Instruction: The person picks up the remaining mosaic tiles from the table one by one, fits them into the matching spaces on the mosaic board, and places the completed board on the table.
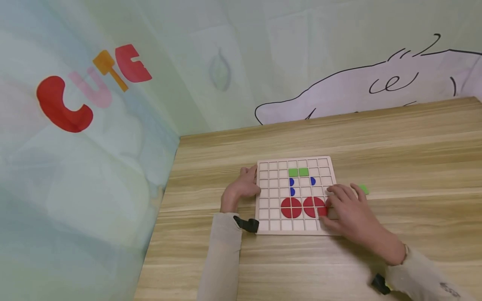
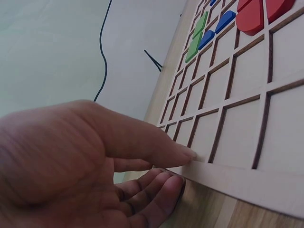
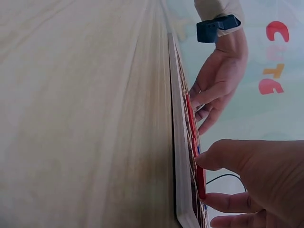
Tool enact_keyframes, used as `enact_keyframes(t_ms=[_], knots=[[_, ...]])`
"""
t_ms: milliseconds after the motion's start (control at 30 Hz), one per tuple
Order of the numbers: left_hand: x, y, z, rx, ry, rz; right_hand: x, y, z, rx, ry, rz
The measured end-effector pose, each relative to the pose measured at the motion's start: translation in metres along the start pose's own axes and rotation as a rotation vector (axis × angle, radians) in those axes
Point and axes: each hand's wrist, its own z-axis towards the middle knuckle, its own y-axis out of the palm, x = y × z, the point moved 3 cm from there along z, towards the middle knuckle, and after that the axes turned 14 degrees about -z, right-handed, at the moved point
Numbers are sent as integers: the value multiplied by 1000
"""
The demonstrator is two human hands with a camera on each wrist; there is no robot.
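Note:
A square wooden grid board (image 1: 269, 214) lies on the table. My left hand (image 1: 244, 185) holds its left edge, thumb on the rim and the other fingers at the side, as the left wrist view shows. My right hand (image 1: 352, 213) pinches a red piece (image 3: 201, 178) between thumb and finger at the board's right side. Beside that hand in the grid, red quarter-round pieces (image 1: 311, 204) form part of a second disc. Red pieces (image 1: 291, 207) to their left make a full disc. Two green squares (image 1: 298, 172) and several blue half-round pieces (image 1: 292, 182) sit higher up.
A loose green piece (image 1: 363, 189) lies on the wooden table (image 1: 414, 167), just beyond my right hand. Printed cloth walls (image 1: 222, 92) border the table at the back and left. A dark band (image 1: 246, 224) is strapped at my left wrist.

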Motion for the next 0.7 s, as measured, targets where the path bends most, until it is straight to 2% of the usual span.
enact_keyframes(t_ms=[367,700], knots=[[-1,0,1,0,3,11,-2,2,0,46,-10,-14],[-2,0,2,1,5,6,-3,2,0,47,12,-8]])
